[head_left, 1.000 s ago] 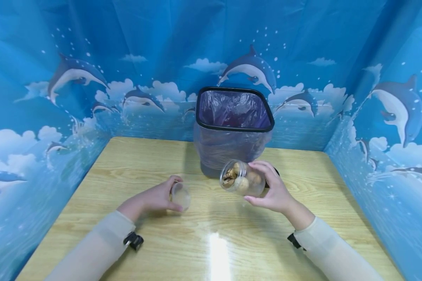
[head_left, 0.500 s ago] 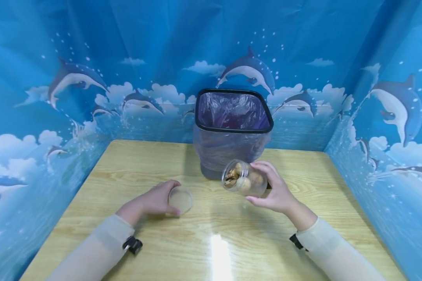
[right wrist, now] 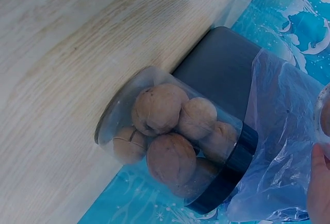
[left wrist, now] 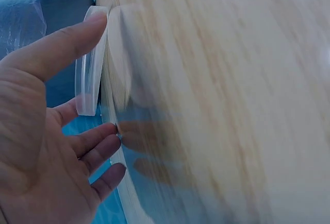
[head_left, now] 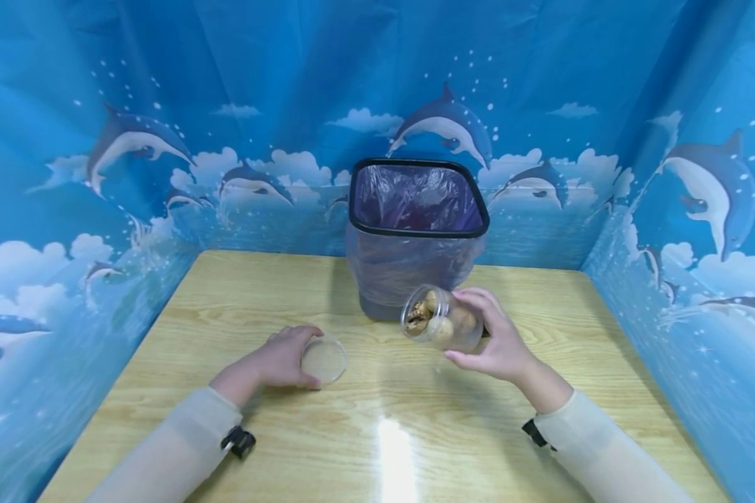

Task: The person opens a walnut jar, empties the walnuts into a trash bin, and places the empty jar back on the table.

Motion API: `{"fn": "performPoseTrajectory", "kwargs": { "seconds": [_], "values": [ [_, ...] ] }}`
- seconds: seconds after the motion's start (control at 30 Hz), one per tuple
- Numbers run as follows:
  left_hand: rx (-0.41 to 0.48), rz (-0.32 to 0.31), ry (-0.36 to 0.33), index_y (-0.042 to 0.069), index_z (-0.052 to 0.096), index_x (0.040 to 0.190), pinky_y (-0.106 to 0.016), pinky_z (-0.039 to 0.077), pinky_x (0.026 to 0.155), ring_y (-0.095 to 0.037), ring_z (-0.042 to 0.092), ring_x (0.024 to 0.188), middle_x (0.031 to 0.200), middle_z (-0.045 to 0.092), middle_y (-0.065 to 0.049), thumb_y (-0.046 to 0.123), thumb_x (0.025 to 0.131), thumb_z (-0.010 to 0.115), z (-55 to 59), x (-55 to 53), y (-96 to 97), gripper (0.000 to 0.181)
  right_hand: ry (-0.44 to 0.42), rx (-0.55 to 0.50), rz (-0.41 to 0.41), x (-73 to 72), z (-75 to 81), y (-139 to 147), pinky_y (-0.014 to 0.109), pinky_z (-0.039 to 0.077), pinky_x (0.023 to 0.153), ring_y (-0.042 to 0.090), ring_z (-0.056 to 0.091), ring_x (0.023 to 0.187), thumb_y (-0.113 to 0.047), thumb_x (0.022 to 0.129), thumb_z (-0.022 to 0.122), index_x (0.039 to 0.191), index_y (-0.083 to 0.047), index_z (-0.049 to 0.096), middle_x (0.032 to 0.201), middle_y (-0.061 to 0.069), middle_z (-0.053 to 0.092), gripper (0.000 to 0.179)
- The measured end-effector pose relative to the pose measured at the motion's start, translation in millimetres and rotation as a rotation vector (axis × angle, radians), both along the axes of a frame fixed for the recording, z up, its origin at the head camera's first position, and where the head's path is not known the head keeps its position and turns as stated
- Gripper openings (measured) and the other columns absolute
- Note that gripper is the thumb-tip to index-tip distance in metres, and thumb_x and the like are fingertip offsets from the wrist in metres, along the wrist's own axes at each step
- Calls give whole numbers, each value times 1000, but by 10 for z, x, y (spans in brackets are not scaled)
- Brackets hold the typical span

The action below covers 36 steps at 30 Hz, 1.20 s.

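My left hand [head_left: 287, 358] holds a clear round lid [head_left: 324, 360] by its rim, thumb on one side and a finger on the other. In the left wrist view this lid [left wrist: 88, 74] lies flat, at or just above the tabletop; I cannot tell whether it touches. My right hand [head_left: 493, 342] grips a clear jar [head_left: 443, 318] of walnuts, tipped with its uncovered mouth toward the left. Only a sliver of that jar [right wrist: 324, 113] shows in the right wrist view. A second clear jar [right wrist: 165, 126] with a black lid [right wrist: 227, 175] holds several walnuts; in the head view the right hand mostly hides it.
Behind the hands stands a bin [head_left: 415, 272] with a black rim and a purple plastic liner. The wood-grain table [head_left: 258, 279] ends at a blue dolphin-print curtain [head_left: 277, 84] at the back and sides.
The lid in my left hand has gone from tilted to flat, low by the table. My right hand and the tipped jar have shifted slightly right.
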<state>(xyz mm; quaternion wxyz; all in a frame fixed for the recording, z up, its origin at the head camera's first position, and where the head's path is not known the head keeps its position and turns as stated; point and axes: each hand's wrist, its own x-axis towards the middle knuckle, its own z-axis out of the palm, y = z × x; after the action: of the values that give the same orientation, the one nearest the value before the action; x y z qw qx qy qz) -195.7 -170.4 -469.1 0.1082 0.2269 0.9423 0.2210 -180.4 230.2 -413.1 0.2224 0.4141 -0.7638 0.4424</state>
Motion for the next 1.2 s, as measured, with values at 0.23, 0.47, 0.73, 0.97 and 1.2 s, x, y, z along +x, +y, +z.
{"fn": "performPoseTrajectory", "kwargs": {
  "seconds": [0.23,0.47,0.73,0.97,1.2],
  "values": [
    [-31,-13,35,5,51,138,-62,35,103,-40,47,127,141,52,-17,41,64,92,21,13,-7,92,26,-11,4,-16,15,21,28,35,111,16,47,127,-25,68,91,131,10,50,130,21,52,83],
    [-31,-15,22,6,52,137,-61,35,103,-40,45,127,141,51,-17,39,62,94,21,8,-7,93,36,-32,13,-15,17,30,28,35,111,17,46,128,-24,65,92,130,12,50,129,25,51,85],
    [-27,-25,11,7,52,138,-62,32,105,-41,43,130,143,50,-17,39,61,94,3,4,-15,93,31,-34,-22,-12,5,76,27,35,111,14,45,128,-18,56,93,129,14,50,130,22,51,90],
    [-34,-22,0,10,52,139,-63,32,106,-41,42,132,145,49,-15,42,62,94,29,7,-26,94,53,-57,-17,96,180,-3,25,35,111,11,45,127,-12,57,90,124,19,48,127,24,52,85],
    [-37,-22,12,10,52,140,-63,32,106,-41,42,132,146,48,-15,42,63,93,-9,-13,-39,92,62,-85,9,205,367,-89,24,35,110,11,46,126,-17,67,88,122,23,46,123,28,51,80]
  ]
}}
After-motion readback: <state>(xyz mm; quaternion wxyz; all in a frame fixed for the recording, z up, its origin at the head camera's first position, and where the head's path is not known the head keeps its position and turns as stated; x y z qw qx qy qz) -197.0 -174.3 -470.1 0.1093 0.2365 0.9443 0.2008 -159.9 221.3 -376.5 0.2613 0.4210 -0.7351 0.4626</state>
